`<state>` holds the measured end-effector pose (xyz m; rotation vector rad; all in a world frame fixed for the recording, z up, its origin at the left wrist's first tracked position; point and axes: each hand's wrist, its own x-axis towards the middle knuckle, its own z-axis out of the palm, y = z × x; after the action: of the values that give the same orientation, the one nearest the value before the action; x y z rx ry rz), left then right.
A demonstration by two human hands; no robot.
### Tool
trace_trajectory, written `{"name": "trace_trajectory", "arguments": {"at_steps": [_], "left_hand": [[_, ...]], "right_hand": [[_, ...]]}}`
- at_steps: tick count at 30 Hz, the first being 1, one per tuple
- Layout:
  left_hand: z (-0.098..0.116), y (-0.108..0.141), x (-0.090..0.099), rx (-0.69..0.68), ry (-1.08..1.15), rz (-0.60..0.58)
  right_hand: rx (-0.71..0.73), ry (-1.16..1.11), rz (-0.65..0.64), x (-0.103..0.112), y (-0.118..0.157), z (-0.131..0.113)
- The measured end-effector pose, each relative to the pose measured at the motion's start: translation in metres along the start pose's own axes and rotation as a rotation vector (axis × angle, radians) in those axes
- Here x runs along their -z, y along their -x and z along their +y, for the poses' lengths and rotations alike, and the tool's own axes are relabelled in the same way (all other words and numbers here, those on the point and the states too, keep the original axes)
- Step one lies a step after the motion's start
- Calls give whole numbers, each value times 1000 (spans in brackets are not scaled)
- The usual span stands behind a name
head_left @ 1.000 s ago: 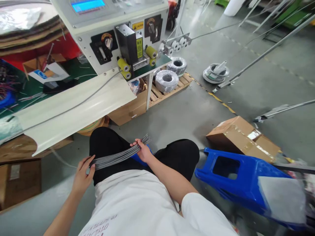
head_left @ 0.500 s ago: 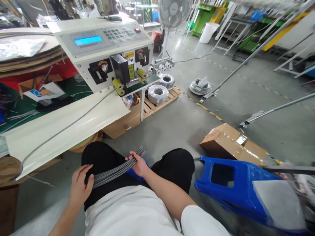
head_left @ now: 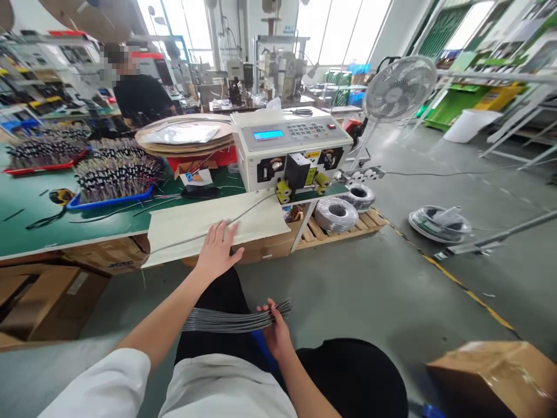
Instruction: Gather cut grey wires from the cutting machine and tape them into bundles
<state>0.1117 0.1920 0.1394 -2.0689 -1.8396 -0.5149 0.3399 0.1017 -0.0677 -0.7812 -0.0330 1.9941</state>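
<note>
While the right hand [head_left: 277,335] has the wires [head_left: 226,320] gripped near their right end, lying across the near lap [head_left: 211,345], the left hand [head_left: 217,251] is just spread loose over the cable [head_left: 253,207] on the far tray [head_left: 174,225]. Can't tell if it's touching, tbh.

The person I'm watching wears a white short-sleeved shirt [head_left: 226,390], its soft cloth creased across the near front where it borders black trousers [head_left: 357,377]. On the left, a loose white sleeve [head_left: 104,377] ends in an open cuff, the forearm [head_left: 169,313] bare beyond; both trouser legs are one even black.
</note>
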Motion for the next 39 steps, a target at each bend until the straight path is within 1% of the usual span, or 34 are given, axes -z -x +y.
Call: {"name": "trace_trajectory", "arguments": {"at_steps": [2, 4, 8, 12, 16, 19, 22, 24, 25, 27, 30, 32, 33, 35, 39], "left_hand": [[-1, -3, -3, 48, -3, -50], [-3, -3, -5, 79, -18, -75], [-4, 0, -6, 112, -71, -62], [-5, 3, -1, 89, -82, -72], [-19, 12, 3, -10, -71, -73], [-35, 25, 5, -131, -69, -2], [-44, 47, 5, -251, -64, 97], [-41, 66, 5, -323, -43, 101], [-37, 78, 5, -354, -35, 80], [-26, 103, 4, -398, -33, -3], [-12, 139, 1, -417, -27, -197], [-8, 155, -1, -418, 7, -323], [-7, 161, -2, -415, 26, -368], [-7, 167, -4, -408, 51, -420], [-6, 167, -3, -433, 35, -462]], "right_hand": [[2, -3, 12, 1, 0, 0], [3, 2, 26, 1, 0, -1], [-4, 36, 53, -1, -1, -4], [-17, 49, 61, -4, -2, -5], [-16, 52, 47, -7, -1, -5], [-7, 52, -1, -7, 1, -5], [1, 53, -27, -8, 0, -5], [-2, 57, -22, -9, -1, -5], [-5, 61, -16, -10, -1, -4], [-16, 73, 1, -11, -2, -3], [-22, 77, 4, -11, -3, -2], [-13, 56, -17, -9, -5, -2], [-10, 46, -23, -9, -5, -1], [-16, 37, -20, -9, -5, 0], [-41, 30, 14, -10, -2, 0]]}}
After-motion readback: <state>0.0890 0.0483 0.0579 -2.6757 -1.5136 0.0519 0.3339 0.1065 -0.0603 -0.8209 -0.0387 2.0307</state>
